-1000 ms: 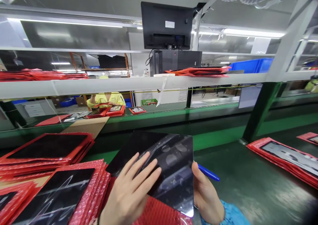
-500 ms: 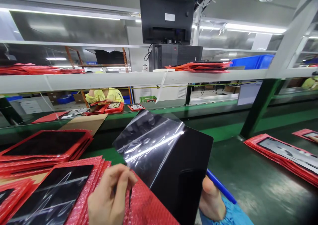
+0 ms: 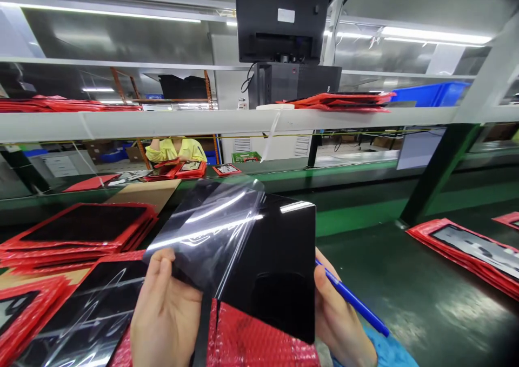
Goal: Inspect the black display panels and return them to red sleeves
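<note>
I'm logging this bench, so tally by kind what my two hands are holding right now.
Black panel, by its edge in the right hand: 1
Clear film, pinched in the left hand: 1
Blue pen-like tool, in the right hand: 1
Total: 3

Left hand (image 3: 164,310) raised, thumb and finger pinched together at tips. Other left fingers hard to see. Right hand (image 3: 344,324) tipped up and left, thumb bent in, most fingers hidden. Blue sleeve (image 3: 391,351) at right wrist. Hands apart, about level.
</note>
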A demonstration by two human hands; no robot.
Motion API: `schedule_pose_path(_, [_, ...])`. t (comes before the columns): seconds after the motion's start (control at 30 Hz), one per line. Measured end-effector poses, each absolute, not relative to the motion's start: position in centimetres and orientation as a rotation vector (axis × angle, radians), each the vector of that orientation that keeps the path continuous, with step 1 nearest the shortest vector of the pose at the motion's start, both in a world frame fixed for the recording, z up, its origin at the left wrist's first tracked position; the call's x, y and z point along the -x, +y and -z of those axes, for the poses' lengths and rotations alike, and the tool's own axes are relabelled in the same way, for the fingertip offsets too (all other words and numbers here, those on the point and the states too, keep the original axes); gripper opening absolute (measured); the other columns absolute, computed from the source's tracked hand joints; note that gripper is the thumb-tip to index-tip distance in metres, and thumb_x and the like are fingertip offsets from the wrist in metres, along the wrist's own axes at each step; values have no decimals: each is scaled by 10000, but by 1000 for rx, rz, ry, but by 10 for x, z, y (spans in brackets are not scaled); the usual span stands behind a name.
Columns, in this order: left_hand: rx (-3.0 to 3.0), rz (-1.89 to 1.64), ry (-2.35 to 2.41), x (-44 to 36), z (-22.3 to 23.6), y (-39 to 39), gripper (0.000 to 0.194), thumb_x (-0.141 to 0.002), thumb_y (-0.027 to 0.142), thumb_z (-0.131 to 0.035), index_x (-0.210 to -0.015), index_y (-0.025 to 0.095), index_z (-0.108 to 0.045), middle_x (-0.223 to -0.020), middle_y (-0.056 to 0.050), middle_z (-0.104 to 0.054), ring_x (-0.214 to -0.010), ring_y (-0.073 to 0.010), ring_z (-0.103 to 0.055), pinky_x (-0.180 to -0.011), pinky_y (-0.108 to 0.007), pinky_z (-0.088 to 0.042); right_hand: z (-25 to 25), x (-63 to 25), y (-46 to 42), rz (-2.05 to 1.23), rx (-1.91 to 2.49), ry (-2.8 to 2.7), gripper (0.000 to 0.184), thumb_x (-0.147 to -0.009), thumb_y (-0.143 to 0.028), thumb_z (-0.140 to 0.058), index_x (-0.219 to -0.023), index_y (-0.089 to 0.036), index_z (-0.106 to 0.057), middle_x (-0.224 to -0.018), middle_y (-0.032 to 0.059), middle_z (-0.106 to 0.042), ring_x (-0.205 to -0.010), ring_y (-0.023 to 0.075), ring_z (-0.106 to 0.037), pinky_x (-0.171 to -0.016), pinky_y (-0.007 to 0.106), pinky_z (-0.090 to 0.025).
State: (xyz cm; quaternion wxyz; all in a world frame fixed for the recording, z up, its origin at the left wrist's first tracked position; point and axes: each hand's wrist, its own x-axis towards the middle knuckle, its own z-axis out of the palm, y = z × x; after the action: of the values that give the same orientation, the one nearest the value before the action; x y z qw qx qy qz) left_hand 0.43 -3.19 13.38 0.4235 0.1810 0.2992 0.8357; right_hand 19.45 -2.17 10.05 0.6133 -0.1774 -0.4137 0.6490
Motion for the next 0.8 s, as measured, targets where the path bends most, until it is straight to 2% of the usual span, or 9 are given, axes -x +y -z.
schedule_pose_path(0.07, [-527, -2178, 731, -2, -136, -34, 68, -841, 267, -581, -835, 222, -631, -831, 6, -665, -790, -157, -642, -694, -271, -562, -109, -189, -27, -1473, 366, -1007, 329, -845, -356, -674, -1167, -409, -630, -1277, -44, -648, -1217, 195, -561, -1026, 330, -436])
schedule_pose_path(0.17, [-593, -2262, 738, 1, -138, -34, 51, -845, 261, -572, -828, 235, -612, -795, 7, -683, -745, -166, -655, -658, -273, -566, -121, -186, -35, -1523, 355, -1144, 528, -765, -245, -755, -1241, -394, -580, -1258, -20, -643, -1208, 222, -558, -1023, 342, -431])
schedule_pose_path(0.23, [-579, -2299, 746, 4, -138, -33, 40, -836, 261, -584, -817, 236, -608, -791, 14, -680, -722, -155, -645, -641, -255, -563, -122, -186, -37, -1591, 361, -1210, 633, -731, -216, -774, -1289, -391, -531, -1220, 5, -648, -1134, 247, -601, -953, 375, -477])
schedule_pose_path(0.3, [-567, -2333, 745, 7, -137, -32, 34, -819, 261, -606, -807, 230, -613, -782, 24, -669, -709, -137, -627, -636, -228, -555, -118, -187, -38, -1620, 362, -1254, 663, -721, -215, -776, -1304, -385, -511, -1161, 20, -659, -1035, 250, -643, -855, 379, -515])
schedule_pose_path(0.43, [-566, -2351, 757, 12, -133, -31, 34, -798, 268, -635, -812, 241, -622, -754, 36, -658, -720, -131, -611, -647, -214, -542, -111, -187, -39, -1602, 372, -1300, 654, -718, -229, -775, -1306, -347, -513, -1083, 25, -670, -906, 214, -661, -804, 361, -506])
schedule_pose_path(0.53, [-539, -2361, 755, 14, -134, -30, 36, -796, 281, -634, -810, 251, -621, -760, 46, -653, -731, -133, -599, -659, -227, -534, -114, -187, -43, -1611, 347, -1287, 598, -764, -276, -743, -1306, -372, -509, -1081, 12, -678, -880, 186, -655, -813, 351, -499])
schedule_pose_path(0.63, [-516, -2348, 761, 15, -136, -28, 28, -791, 265, -620, -773, 243, -625, -733, 58, -635, -711, -122, -584, -655, -212, -513, -119, -188, -47, -1618, 376, -1286, 486, -801, -320, -712, -1262, -347, -559, -1077, 21, -690, -938, 196, -658, -854, 353, -491])
schedule_pose_path(0.8, [-519, -2314, 787, 25, -134, -18, 58, -758, 237, -594, -710, 223, -624, -734, 74, -581, -732, -81, -546, -703, -145, -469, -111, -193, -53, -1585, 618, -1167, 479, -750, -352, -762, -1201, -318, -604, -1000, 22, -719, -1013, 243, -655, -921, 407, -474])
